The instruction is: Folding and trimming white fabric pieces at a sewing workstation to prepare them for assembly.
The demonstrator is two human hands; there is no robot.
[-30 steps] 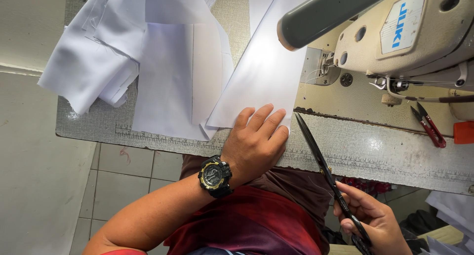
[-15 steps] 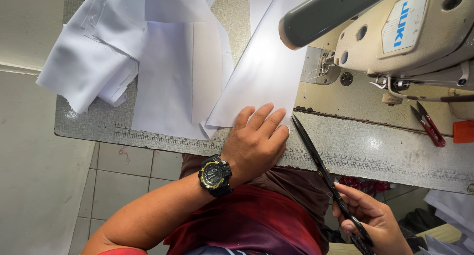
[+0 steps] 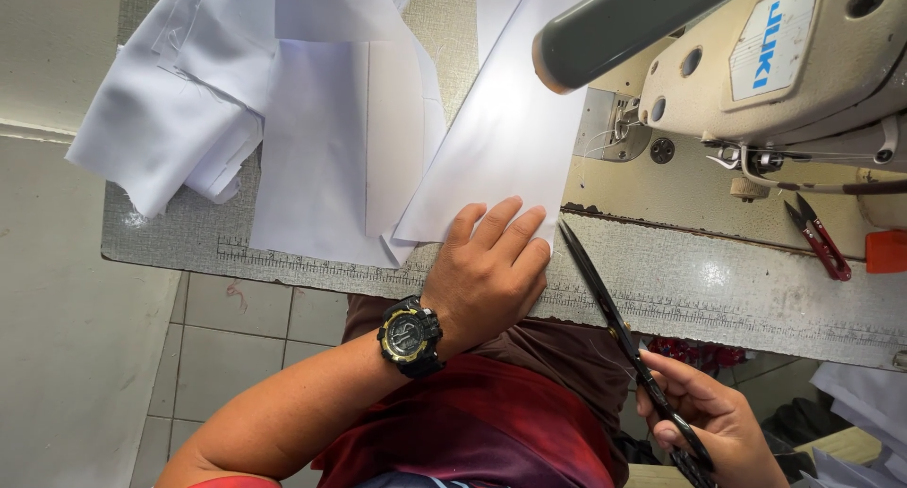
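Grey table [image 3: 661, 290], sewing machine [image 3: 784, 63], red snips [image 3: 820, 238] beside scissors [image 3: 624, 342].

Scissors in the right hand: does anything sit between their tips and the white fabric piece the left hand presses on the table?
Nothing visible does. The scissors point at the near corner of the white fabric piece, only bare table edge between. The left hand lies beside the blades, not across them. The right hand grips the handles.

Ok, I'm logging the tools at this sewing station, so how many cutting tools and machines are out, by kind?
Long black scissors, held in the right hand: 1
Small red thread snips: 1
Sewing machine: 1
Total: 3
The left hand holds no tool; it rests on the white fabric piece.
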